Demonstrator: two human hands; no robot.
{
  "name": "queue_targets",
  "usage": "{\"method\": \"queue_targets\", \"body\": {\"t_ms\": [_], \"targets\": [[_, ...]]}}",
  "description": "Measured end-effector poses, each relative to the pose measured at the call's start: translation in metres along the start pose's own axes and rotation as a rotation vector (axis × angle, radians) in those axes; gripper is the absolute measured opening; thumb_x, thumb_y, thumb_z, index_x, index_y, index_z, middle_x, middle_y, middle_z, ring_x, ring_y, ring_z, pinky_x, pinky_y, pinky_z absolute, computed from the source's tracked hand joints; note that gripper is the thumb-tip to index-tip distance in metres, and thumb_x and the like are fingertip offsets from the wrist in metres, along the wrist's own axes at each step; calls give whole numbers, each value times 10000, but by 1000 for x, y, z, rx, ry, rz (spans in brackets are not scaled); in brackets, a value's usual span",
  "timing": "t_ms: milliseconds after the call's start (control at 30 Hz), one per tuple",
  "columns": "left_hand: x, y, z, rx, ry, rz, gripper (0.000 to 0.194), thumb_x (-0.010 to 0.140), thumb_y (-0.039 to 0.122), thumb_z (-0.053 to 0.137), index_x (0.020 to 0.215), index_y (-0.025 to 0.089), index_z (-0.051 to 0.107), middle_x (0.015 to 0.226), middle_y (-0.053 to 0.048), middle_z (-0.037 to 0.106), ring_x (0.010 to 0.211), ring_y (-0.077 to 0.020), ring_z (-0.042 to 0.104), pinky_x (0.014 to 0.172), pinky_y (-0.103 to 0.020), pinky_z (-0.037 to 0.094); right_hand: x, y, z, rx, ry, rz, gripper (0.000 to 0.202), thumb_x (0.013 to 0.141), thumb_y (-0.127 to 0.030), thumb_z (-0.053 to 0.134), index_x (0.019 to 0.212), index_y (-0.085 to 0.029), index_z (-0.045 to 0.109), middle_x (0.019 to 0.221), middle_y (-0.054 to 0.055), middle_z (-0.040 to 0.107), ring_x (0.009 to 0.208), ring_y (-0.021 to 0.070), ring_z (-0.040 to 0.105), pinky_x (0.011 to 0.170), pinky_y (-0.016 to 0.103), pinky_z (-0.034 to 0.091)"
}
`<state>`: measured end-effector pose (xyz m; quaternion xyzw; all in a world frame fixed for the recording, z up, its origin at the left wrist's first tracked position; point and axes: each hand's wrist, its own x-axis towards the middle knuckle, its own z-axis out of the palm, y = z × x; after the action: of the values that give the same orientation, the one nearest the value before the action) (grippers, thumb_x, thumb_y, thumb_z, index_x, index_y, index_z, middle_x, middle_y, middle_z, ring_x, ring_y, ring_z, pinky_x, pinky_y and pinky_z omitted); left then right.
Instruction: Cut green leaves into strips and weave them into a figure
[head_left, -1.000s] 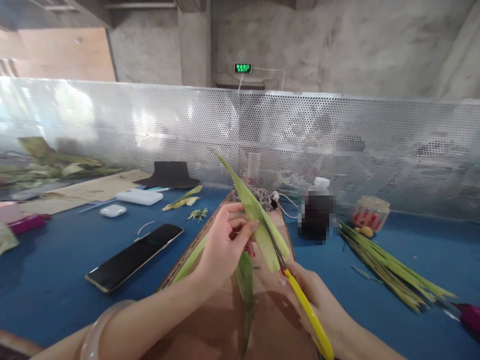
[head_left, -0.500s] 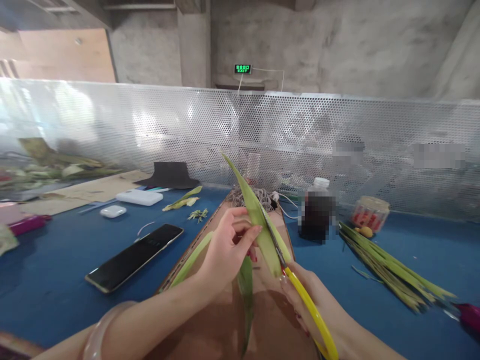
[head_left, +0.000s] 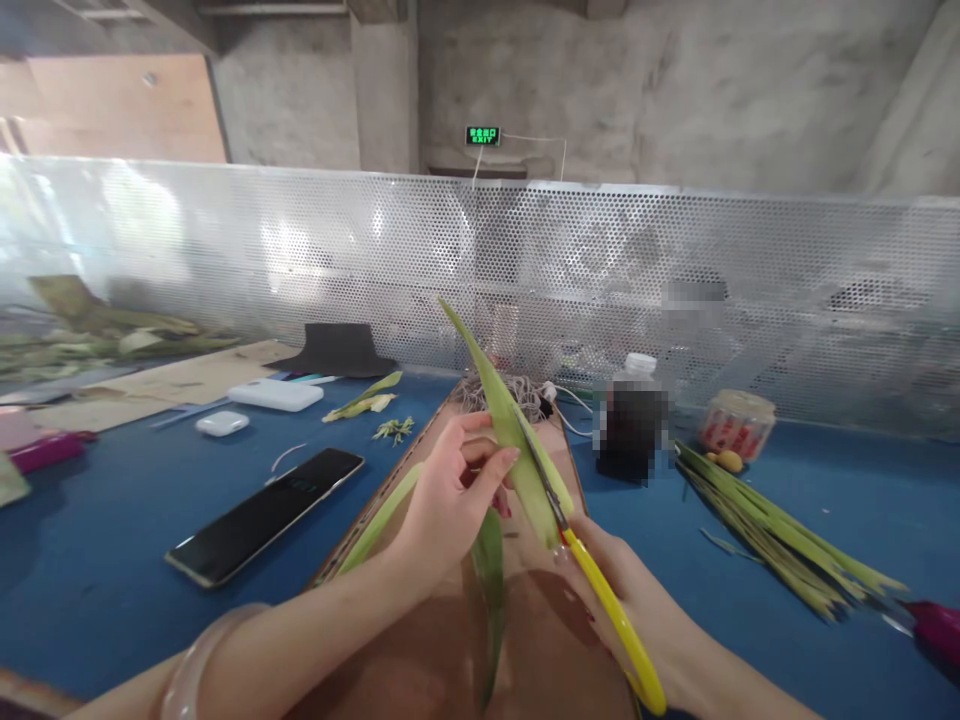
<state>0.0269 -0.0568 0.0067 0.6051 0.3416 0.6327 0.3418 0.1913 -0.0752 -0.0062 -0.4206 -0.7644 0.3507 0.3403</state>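
My left hand (head_left: 465, 480) pinches a long, pointed green leaf (head_left: 499, 410) between thumb and fingers, its tip aimed up and away from me. A pair of yellow-handled scissors (head_left: 611, 610) is in my right hand (head_left: 611, 560), and its blades lie along the leaf's right side, where a strip parts from the rest. The far end of the blades is against the leaf. Below my left hand, a darker green leaf (head_left: 489, 580) hangs over the brown cardboard (head_left: 547, 640). Another pale green leaf (head_left: 382, 515) rests at the cardboard's left edge.
Left on the blue table are a phone (head_left: 266, 515), a white earbud case (head_left: 223, 424) and leaf scraps (head_left: 394, 430). To the right stand a dark bottle (head_left: 634, 430) and a jar (head_left: 737, 425), near a bundle of green stalks (head_left: 772, 530). A perforated metal screen (head_left: 337, 260) runs behind.
The view has shifted slightly. Both hands, the leaf and the scissors keep nearly the same positions relative to each other.
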Motion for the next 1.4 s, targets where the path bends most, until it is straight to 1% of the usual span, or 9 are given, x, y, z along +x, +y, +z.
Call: {"method": "queue_targets", "body": {"t_ms": [133, 433, 600, 733, 800, 867, 967, 1067, 1400], "targets": [[6, -3, -4, 17, 113, 8, 123, 805, 256, 510, 897, 178, 489, 674, 27, 573, 561, -79, 520, 508, -179, 453, 2, 2, -6, -103, -39, -68, 176, 820, -359, 432, 816, -186, 461, 712, 0, 513, 642, 123, 460, 582, 216, 388], [22, -19, -13, -277, 323, -46, 120, 794, 287, 514, 792, 167, 519, 785, 8, 566, 665, -99, 561, 659, -242, 473, 24, 30, -50, -889, 115, 7, 194, 756, -392, 469, 809, -207, 494, 706, 20, 586, 602, 175, 523, 522, 252, 311], [22, -22, -11, -317, 259, -63, 61, 792, 236, 529, 804, 177, 526, 791, 15, 572, 724, -98, 559, 689, -223, 453, 33, 55, -66, -1015, 154, 96, 267, 734, -410, 484, 790, -164, 572, 795, 102, 619, 722, 238, 574, 572, 277, 351], [16, -17, -6, -401, -7, -130, 98, 805, 213, 515, 902, 206, 518, 844, 3, 597, 780, -119, 572, 722, -244, 447, 35, 55, -73, -991, 87, 87, 374, 774, -442, 429, 611, -159, 611, 654, 105, 614, 651, 233, 565, 581, 296, 368], [12, -15, -3, -421, -150, -176, 144, 805, 205, 514, 948, 216, 513, 868, -7, 607, 772, -127, 581, 717, -257, 452, 33, 43, -71, -938, 135, 83, 441, 817, -447, 356, 610, -162, 622, 701, 113, 622, 737, 249, 564, 652, 322, 376], [6, -13, 2, -400, -269, -232, 191, 804, 203, 517, 994, 225, 508, 860, -12, 617, 738, -129, 586, 681, -256, 455, 28, 26, -62, -536, 223, 107, 458, 827, -478, 341, 690, -149, 627, 761, 108, 629, 771, 229, 565, 698, 320, 391], [-3, -12, 9, -329, -376, -291, 219, 820, 222, 493, 1038, 230, 506, 833, -22, 627, 684, -126, 581, 597, -236, 440, 19, 4, -41, 330, -42, 132, 523, 853, -515, 261, 757, -126, 597, 769, 90, 626, 739, 181, 582, 718, 309, 425], [-9, -12, 13, -331, -487, -319, 246, 828, 226, 476, 1074, 234, 486, 856, -38, 632, 654, -133, 590, 529, -230, 421, 12, -5, -24, 728, -124, 173, 363, 840, -466, 392, 764, -148, 551, 734, 46, 609, 685, 147, 576, 701, 294, 429], [-10, -14, 15, -347, -452, -371, 298, 797, 212, 517, 1090, 209, 464, 908, -51, 635, 747, -162, 615, 636, -265, 464, 9, -1, -23, 540, 75, 207, 235, 791, -372, 541, 719, -172, 442, 633, -48, 460, 579, 72, 434, 531, 191, 329]]}}
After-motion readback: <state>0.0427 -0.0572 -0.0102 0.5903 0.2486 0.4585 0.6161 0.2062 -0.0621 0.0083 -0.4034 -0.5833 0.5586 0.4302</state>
